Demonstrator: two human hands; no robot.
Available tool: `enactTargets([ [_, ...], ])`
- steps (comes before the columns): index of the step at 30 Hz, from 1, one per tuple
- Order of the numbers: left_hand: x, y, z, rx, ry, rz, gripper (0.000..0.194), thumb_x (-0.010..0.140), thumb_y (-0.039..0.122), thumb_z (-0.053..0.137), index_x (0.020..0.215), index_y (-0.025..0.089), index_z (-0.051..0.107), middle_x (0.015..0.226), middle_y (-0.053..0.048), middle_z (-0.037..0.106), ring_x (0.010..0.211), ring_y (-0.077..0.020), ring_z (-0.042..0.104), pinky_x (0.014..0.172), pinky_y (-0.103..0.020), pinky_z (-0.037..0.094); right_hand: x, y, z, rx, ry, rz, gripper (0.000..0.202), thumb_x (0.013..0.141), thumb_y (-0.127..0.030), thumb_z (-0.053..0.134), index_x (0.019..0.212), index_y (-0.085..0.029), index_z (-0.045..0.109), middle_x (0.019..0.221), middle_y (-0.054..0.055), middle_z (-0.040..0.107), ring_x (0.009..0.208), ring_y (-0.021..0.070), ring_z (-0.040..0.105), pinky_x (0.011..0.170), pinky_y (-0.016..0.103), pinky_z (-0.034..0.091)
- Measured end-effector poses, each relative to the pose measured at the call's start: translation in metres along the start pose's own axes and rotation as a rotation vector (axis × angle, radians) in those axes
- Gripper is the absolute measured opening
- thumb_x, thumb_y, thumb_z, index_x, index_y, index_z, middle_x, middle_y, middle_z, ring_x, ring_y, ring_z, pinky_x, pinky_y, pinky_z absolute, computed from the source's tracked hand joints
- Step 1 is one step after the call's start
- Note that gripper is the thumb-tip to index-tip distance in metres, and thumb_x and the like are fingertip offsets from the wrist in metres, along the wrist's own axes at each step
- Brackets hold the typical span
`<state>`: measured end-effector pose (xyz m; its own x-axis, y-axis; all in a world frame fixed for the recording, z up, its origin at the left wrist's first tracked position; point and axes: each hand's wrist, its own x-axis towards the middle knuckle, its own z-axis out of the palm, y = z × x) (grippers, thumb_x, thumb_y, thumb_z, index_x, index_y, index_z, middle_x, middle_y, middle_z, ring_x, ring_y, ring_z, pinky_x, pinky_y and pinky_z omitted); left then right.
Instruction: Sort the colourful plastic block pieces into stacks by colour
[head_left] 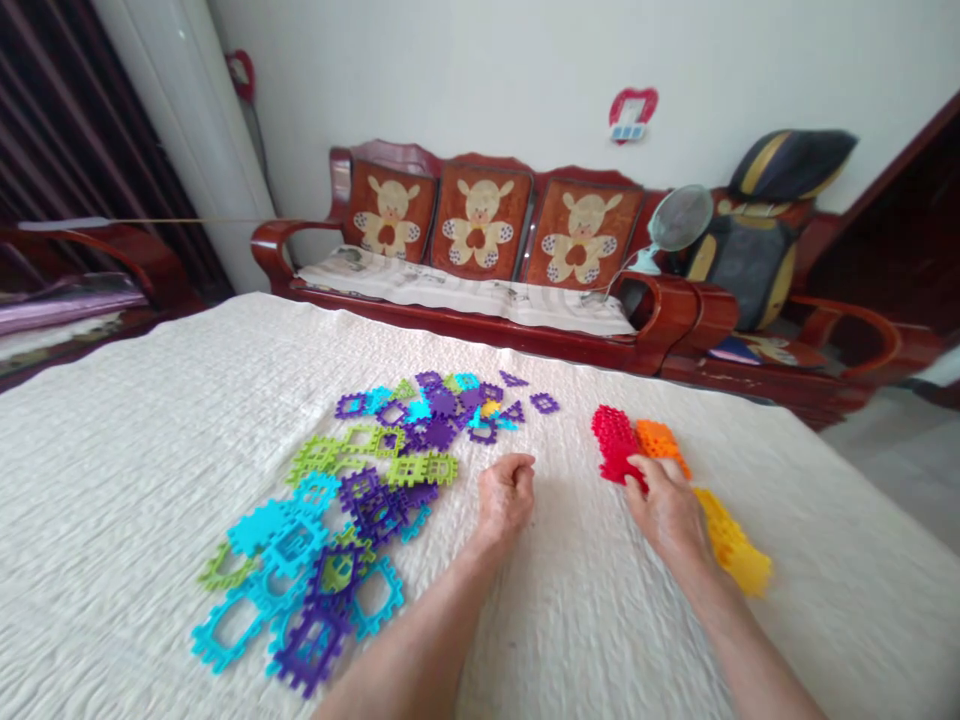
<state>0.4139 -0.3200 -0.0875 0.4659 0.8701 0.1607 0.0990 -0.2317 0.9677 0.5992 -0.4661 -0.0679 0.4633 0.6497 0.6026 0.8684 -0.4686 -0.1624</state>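
Note:
My left hand point(506, 497) is curled closed just above the cloth, right of the loose pieces, with nothing showing in it. My right hand point(664, 500) has its thumb and fingers on the near end of a row of red interlocking plastic building pieces point(615, 440). Beside that hand lie a row of orange pieces point(661, 440) and a row of yellow pieces point(733, 545). To the left spreads a loose heap with purple pieces point(371, 505), light blue pieces point(262, 527) and green pieces point(315, 457), many overlapping.
A cream quilted cloth point(150, 440) covers the surface. Past its far edge stands a red-brown wooden sofa point(450, 310) with bear cushions point(484, 222). A small fan point(679, 220) and a chair with a dark massage pad point(750, 260) are at the right.

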Motion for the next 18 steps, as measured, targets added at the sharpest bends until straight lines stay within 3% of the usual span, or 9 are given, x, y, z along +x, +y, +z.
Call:
enactTargets([
  [4, 0.000, 0.004, 0.000, 0.016, -0.010, -0.006, 0.027, 0.079, 0.015, 0.049, 0.089, 0.019, 0.073, 0.082, -0.004, 0.074, 0.075, -0.0159, 0.068, 0.078, -0.029, 0.054, -0.001, -0.016, -0.002, 0.079, 0.030, -0.028, 0.024, 0.087, -0.028, 0.046, 0.104, -0.021, 0.061, 0.094, 0.010, 0.061, 0.082, 0.0222, 0.061, 0.076, 0.035, 0.049],
  [10, 0.000, 0.004, 0.001, 0.040, 0.011, 0.002, 0.028, 0.079, 0.012, 0.048, 0.091, 0.020, 0.073, 0.086, -0.002, 0.075, 0.078, -0.0135, 0.067, 0.081, -0.026, 0.052, -0.019, -0.046, 0.018, 0.270, -0.087, -0.061, 0.027, 0.086, -0.030, 0.045, 0.103, -0.018, 0.062, 0.095, 0.008, 0.066, 0.078, 0.0176, 0.064, 0.072, 0.029, 0.048],
  [18, 0.001, 0.000, 0.003, 0.023, 0.015, -0.007, 0.028, 0.079, 0.014, 0.048, 0.092, 0.019, 0.073, 0.084, -0.003, 0.075, 0.078, -0.0147, 0.067, 0.079, -0.026, 0.053, 0.007, -0.071, 0.024, 0.009, -0.312, 0.315, 0.023, 0.084, -0.030, 0.048, 0.078, -0.019, 0.066, 0.071, 0.005, 0.065, 0.066, 0.0175, 0.057, 0.059, 0.027, 0.033],
])
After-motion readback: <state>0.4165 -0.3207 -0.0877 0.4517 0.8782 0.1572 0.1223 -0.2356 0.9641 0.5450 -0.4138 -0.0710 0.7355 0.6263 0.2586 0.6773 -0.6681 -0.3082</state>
